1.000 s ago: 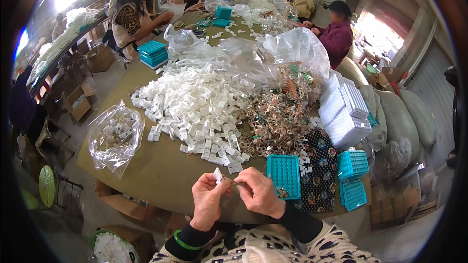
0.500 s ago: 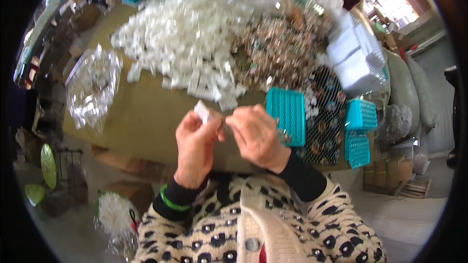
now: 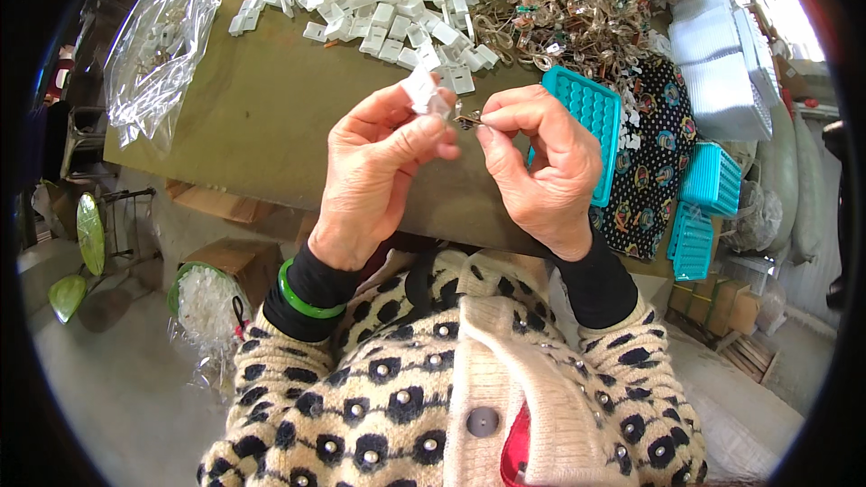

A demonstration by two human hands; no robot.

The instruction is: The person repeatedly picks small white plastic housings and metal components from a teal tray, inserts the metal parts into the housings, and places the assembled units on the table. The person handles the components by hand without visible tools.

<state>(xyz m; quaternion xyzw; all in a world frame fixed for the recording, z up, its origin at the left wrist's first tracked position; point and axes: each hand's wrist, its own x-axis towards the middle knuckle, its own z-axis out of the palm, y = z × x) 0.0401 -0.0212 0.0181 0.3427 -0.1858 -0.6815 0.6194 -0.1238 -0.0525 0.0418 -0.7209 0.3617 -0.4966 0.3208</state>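
Observation:
My left hand (image 3: 365, 171) pinches a small white plastic card (image 3: 421, 90) between thumb and fingers, held up above the near part of the table. Close beside it, my right hand (image 3: 546, 171) grips a tiny dark, shiny metal piece (image 3: 467, 121) between thumb and forefinger. The piece sits right by the card's lower edge; whether the two touch I cannot tell. Beyond my hands lies a heap of similar white cards (image 3: 388, 13). To its right spreads a tangled pile of shiny, brownish trinkets (image 3: 577, 9). A teal tray (image 3: 606, 117) rests partly behind my right hand.
A clear plastic bag (image 3: 162, 59) lies at the table's left. Dark patterned cloth (image 3: 658, 162) spreads right of the tray, with teal baskets (image 3: 711, 179) and stacked white trays (image 3: 717, 72) beyond. Below the table's left edge stands a bin of white pieces (image 3: 209, 302).
My view has tipped toward my body, so the table sits higher in the picture. Both hands remain close together, the card still in the left and the metal piece in the right.

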